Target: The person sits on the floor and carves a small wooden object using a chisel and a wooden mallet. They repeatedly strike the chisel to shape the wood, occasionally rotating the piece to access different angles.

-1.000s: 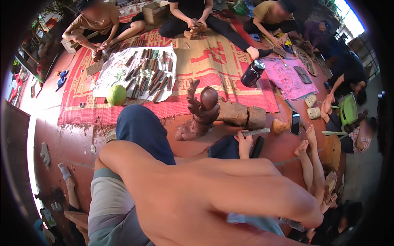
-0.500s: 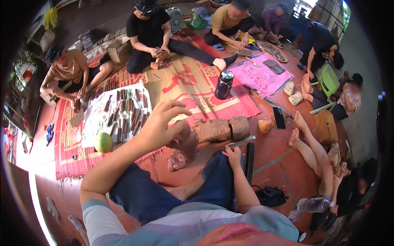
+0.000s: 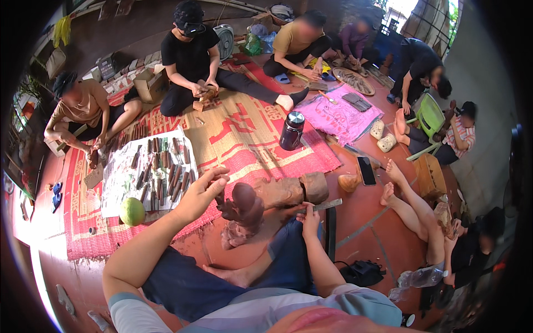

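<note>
A reddish-brown carved figure (image 3: 245,206) stands on the tiled floor in front of me, between my legs. My left hand (image 3: 201,195) is raised just to its left with the fingers stretched out and nothing in them. My right hand (image 3: 310,221) grips a flat, pale grey-green strip (image 3: 328,205), whose far end sticks out to the right. What the strip is made of I cannot tell. Behind the figure lies a thick brown wooden block (image 3: 286,191) with a dark groove across it, close to my right hand.
Rows of dark-handled carving tools (image 3: 166,169) lie on a white sheet at the left, near a green round fruit (image 3: 132,212). A black flask (image 3: 292,131) stands on the red and tan mat (image 3: 222,141). Several people sit around; a phone (image 3: 366,171) is at the right.
My left hand has drawn back from the top of the carved figure and now sits left of it. The right hand keeps the strip, now turned a little. The whole view has shifted slightly.
</note>
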